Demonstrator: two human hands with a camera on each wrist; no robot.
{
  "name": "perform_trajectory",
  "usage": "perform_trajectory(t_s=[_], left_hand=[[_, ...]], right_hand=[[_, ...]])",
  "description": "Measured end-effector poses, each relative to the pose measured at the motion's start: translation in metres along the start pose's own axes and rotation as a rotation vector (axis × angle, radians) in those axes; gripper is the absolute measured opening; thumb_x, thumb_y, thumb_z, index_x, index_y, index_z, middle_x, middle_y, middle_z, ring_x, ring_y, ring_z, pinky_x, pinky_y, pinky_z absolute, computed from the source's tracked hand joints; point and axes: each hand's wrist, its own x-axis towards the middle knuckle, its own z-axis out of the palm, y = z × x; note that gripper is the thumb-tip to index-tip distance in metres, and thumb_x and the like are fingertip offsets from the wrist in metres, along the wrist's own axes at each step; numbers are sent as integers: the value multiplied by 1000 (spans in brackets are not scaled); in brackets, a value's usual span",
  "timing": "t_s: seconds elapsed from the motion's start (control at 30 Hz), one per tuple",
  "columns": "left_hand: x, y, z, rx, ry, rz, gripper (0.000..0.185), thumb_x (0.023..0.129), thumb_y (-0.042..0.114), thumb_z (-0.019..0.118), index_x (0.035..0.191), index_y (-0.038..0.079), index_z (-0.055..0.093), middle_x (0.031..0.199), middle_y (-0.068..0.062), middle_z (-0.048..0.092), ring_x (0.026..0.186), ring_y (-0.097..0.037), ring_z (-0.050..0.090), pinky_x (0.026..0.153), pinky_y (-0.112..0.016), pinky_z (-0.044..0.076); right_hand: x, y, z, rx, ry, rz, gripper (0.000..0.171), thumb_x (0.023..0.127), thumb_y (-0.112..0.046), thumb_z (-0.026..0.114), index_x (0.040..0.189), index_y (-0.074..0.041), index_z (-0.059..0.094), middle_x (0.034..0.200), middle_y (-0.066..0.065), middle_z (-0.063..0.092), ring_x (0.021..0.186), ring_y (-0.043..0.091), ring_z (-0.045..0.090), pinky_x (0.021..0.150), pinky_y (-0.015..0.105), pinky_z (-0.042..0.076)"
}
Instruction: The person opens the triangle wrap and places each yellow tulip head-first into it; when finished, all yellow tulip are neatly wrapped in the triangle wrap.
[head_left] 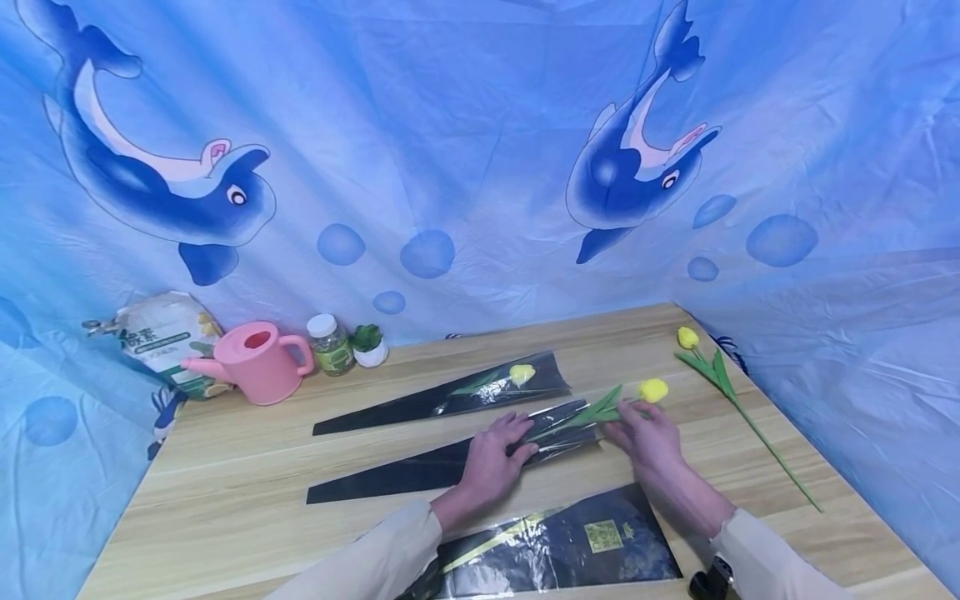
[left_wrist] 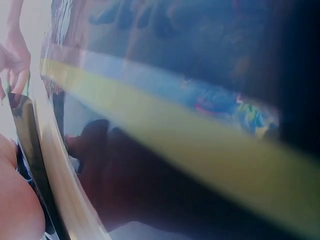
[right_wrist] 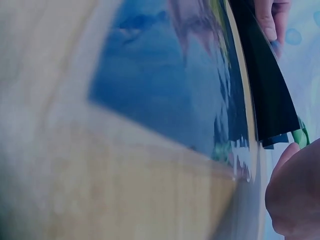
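Observation:
A yellow artificial tulip [head_left: 653,390] lies with its stem and green leaves partly inside a black flower sleeve [head_left: 405,473] with a clear front. My right hand [head_left: 651,437] pinches the tulip just below its bloom, at the sleeve's wide mouth. My left hand [head_left: 491,467] grips the sleeve near that mouth, thumb and fingers on either side of it. The right wrist view shows the mouth parted, with green stem [right_wrist: 300,135] at it. In the left wrist view a glossy dark sleeve [left_wrist: 165,180] with a yellow stripe fills most of the picture.
Behind lies another sleeve [head_left: 390,417] with a yellow tulip [head_left: 522,374] inside. A wide black sleeve [head_left: 562,546] lies in front, under my forearms. At right is a loose tulip [head_left: 738,404]. A pink watering can [head_left: 262,367], jar [head_left: 330,346], small potted plant [head_left: 369,346] and bag [head_left: 168,342] stand back left.

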Motion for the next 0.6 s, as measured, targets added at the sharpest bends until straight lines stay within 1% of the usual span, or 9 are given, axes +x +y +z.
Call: perform_trajectory(t_s=[0.2, 0.27, 0.33, 0.47, 0.5, 0.6], left_hand=[[1, 0, 0, -4, -12, -11, 40, 84, 12, 80, 120, -2, 70, 124, -15, 67, 123, -39, 57, 103, -55, 43], [1, 1, 0, -2, -14, -10, 40, 84, 13, 80, 120, -2, 70, 124, -15, 67, 123, -40, 57, 104, -55, 43], [2, 1, -1, 5, -13, -4, 40, 84, 14, 80, 120, -2, 70, 124, -16, 67, 123, -40, 57, 104, -54, 43], [3, 1, 0, 28, -13, 5, 40, 84, 14, 80, 119, -2, 70, 123, -16, 67, 121, -41, 58, 103, -54, 44], [3, 1, 0, 30, -14, 5, 40, 84, 14, 80, 119, -2, 70, 123, -16, 67, 121, -41, 58, 103, -54, 44], [4, 2, 0, 32, -15, 3, 39, 85, 15, 79, 119, -1, 70, 124, -16, 67, 121, -41, 58, 103, -54, 43]], right_hand=[[-1, 1, 2, -25, -34, 11, 26, 102, -8, 57, 121, 5, 45, 100, 6, 62, 88, 14, 69, 93, 31, 54], [-1, 2, 2, -37, -38, 16, 25, 101, -7, 58, 120, 6, 46, 99, 5, 62, 87, 14, 69, 92, 31, 54], [0, 3, 2, -48, -39, 20, 21, 101, -7, 58, 116, 5, 49, 97, 5, 62, 85, 13, 69, 90, 30, 55], [-1, 5, 4, -62, -47, 17, 6, 100, -5, 59, 102, 0, 57, 90, 3, 64, 81, 12, 70, 85, 29, 57], [-1, 6, 4, -67, -56, 15, 4, 100, -5, 59, 98, -1, 59, 89, 2, 64, 81, 12, 69, 84, 29, 57], [0, 7, 5, -83, -80, 16, 9, 100, -5, 60, 92, -4, 63, 89, 2, 64, 81, 12, 69, 84, 27, 57]])
